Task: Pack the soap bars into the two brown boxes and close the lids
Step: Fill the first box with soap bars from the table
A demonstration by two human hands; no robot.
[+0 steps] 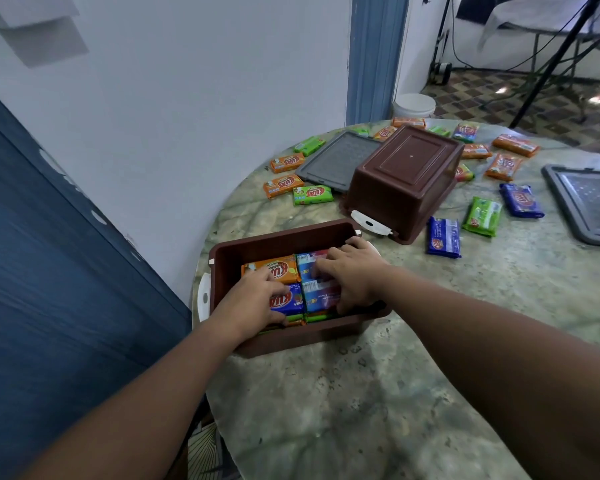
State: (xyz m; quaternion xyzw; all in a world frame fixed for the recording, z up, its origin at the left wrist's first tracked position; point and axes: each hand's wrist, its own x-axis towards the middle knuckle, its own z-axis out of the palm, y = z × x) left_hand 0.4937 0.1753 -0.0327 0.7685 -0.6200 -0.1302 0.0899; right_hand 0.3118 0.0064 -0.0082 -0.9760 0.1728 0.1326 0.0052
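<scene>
A brown box (278,239) stands open at the table's near left edge, filled with several wrapped soap bars: an orange one (274,266) and blue ones on top, green ones below. Both hands are inside it. My left hand (253,301) rests on a blue bar (291,303) with fingers curled over it. My right hand (352,275) lies spread over the blue bars on the right side. A second brown box (404,178) lies upside down further back. Loose soap bars lie scattered around it.
Two grey lids lie on the marble table (378,393): one (340,161) behind the upturned box, one (589,202) at the right edge. Loose bars include a blue one (444,237), green one (482,216) and orange one (283,186). A white bucket (414,105) stands on the floor beyond.
</scene>
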